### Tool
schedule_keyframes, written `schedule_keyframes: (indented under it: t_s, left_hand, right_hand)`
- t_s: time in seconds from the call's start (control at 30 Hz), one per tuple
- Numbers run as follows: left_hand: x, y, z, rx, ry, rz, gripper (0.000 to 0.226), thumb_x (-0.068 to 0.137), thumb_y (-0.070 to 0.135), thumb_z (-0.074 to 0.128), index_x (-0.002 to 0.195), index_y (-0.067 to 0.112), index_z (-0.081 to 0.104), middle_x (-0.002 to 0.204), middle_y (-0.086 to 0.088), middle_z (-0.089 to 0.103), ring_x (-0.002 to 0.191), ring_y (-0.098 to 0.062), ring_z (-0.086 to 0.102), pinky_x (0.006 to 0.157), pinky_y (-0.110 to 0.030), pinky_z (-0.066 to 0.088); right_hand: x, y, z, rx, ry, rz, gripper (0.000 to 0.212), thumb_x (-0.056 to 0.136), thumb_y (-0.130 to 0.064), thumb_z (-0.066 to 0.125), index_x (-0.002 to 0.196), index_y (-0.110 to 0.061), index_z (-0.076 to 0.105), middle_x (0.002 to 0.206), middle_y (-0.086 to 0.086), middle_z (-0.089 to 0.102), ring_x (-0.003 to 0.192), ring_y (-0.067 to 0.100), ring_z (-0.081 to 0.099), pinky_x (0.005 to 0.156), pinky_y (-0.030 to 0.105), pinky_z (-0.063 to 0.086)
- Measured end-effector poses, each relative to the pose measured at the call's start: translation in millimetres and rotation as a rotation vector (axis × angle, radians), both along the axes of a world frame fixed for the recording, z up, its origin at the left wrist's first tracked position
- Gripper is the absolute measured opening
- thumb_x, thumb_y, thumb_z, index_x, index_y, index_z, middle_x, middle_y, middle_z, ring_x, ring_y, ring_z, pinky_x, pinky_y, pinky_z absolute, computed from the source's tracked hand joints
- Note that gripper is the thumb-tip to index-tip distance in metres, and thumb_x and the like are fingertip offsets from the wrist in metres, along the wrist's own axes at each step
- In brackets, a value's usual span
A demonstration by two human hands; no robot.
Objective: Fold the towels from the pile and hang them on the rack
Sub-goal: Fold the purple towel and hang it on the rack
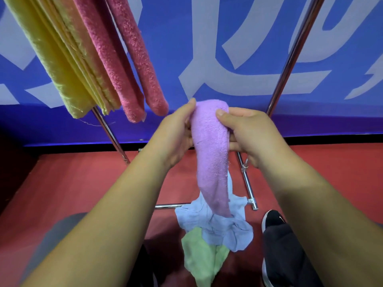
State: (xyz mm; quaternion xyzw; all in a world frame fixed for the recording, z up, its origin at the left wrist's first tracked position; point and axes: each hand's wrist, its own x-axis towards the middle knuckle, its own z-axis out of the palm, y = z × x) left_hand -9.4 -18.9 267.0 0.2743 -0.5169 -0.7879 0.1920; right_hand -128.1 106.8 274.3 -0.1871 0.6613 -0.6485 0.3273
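Both the left hand (176, 131) and right hand (246, 131) grip the folded purple towel (211, 158) over the floor pile (215, 230), so draping it across the rack (290, 59) likely comes next.

Your left hand (176, 133) and right hand (246, 133) gripped a folded purple towel (211, 154) between them; blue (219, 224) and green towels (203, 257) lay below.
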Motion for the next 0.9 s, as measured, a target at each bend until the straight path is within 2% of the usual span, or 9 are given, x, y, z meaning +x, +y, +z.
schedule_keyframes:
  t_s: [0.07,0.17,0.23,0.37,0.57,0.67,0.77,0.83,0.9]
  left_hand:
    - [-6,5,-10,-0.102,-0.11,-0.049,0.047,0.106,0.05,0.058,0.126,0.011,0.076,0.119,-0.009,0.08,0.113,-0.027,0.076,0.096,-0.041,0.061]
    - [-11,14,-20,-0.169,-0.187,-0.129,0.027,0.104,0.041,0.065,0.109,0.017,0.075,0.1,-0.001,0.078,0.096,-0.021,0.073,0.092,-0.039,0.061]
    - [-13,21,-24,-0.171,-0.183,-0.197,0.024,0.104,0.039,0.067,0.11,0.018,0.075,0.1,-0.003,0.077,0.094,-0.019,0.071,0.093,-0.039,0.061]
    - [-16,30,-28,-0.228,-0.114,-0.296,0.029,0.105,0.03,0.067,0.12,0.007,0.076,0.111,-0.008,0.079,0.096,-0.019,0.073,0.096,-0.036,0.061]
    - [-24,38,-22,-0.259,-0.001,-0.23,0.026,0.108,0.021,0.063,0.128,0.007,0.071,0.115,-0.01,0.077,0.1,-0.021,0.07,0.098,-0.043,0.058]
    - [-25,40,-15,-0.301,0.027,-0.218,0.025,0.11,0.023,0.059,0.13,0.011,0.07,0.109,-0.005,0.076,0.091,-0.018,0.068,0.079,-0.031,0.059]
    - [-24,37,-11,-0.337,0.012,-0.144,0.022,0.11,0.024,0.058,0.124,0.011,0.07,0.1,-0.002,0.074,0.08,-0.013,0.066,0.064,-0.024,0.053]
    - [-23,33,-8,-0.356,0.0,-0.08,0.022,0.11,0.025,0.059,0.122,0.01,0.07,0.1,-0.005,0.076,0.081,-0.014,0.067,0.065,-0.026,0.054]
    - [-21,27,-6,-0.361,-0.007,-0.009,0.021,0.109,0.026,0.06,0.119,0.011,0.073,0.107,-0.009,0.079,0.087,-0.016,0.07,0.075,-0.032,0.056]
  right_hand:
    - [-7,5,1,0.007,-0.007,-0.05,0.025,0.101,-0.023,0.076,0.125,-0.015,0.079,0.102,0.008,0.085,0.1,0.027,0.082,0.079,0.044,0.069]
    - [-23,14,-2,0.035,0.025,-0.114,0.028,0.099,-0.026,0.078,0.126,-0.019,0.08,0.101,0.007,0.085,0.097,0.028,0.083,0.079,0.046,0.069]
    - [-33,18,-3,0.036,0.037,-0.145,0.028,0.097,-0.027,0.08,0.124,-0.019,0.081,0.099,0.005,0.085,0.091,0.025,0.083,0.077,0.044,0.069]
    - [-48,28,-1,0.032,0.081,-0.202,0.02,0.096,-0.029,0.08,0.113,-0.019,0.084,0.089,0.002,0.084,0.068,0.015,0.075,0.057,0.027,0.057]
    - [-59,31,-8,0.007,0.039,-0.247,0.024,0.094,-0.03,0.079,0.113,-0.015,0.084,0.1,0.002,0.084,0.083,0.02,0.077,0.069,0.031,0.057]
    - [-57,27,-11,-0.059,-0.138,-0.247,0.027,0.098,-0.025,0.076,0.104,0.002,0.078,0.097,0.011,0.08,0.085,0.026,0.076,0.073,0.035,0.059]
    - [-47,24,-3,-0.118,-0.34,-0.171,0.029,0.106,-0.025,0.065,0.114,0.001,0.074,0.102,0.014,0.08,0.087,0.027,0.079,0.074,0.035,0.063]
    - [-42,22,0,-0.12,-0.352,-0.1,0.027,0.108,-0.029,0.061,0.114,-0.006,0.074,0.098,0.011,0.08,0.081,0.022,0.077,0.068,0.03,0.061]
    - [-37,19,-2,-0.101,-0.321,-0.046,0.025,0.106,-0.033,0.063,0.107,-0.012,0.076,0.093,0.006,0.081,0.077,0.018,0.077,0.066,0.028,0.06]
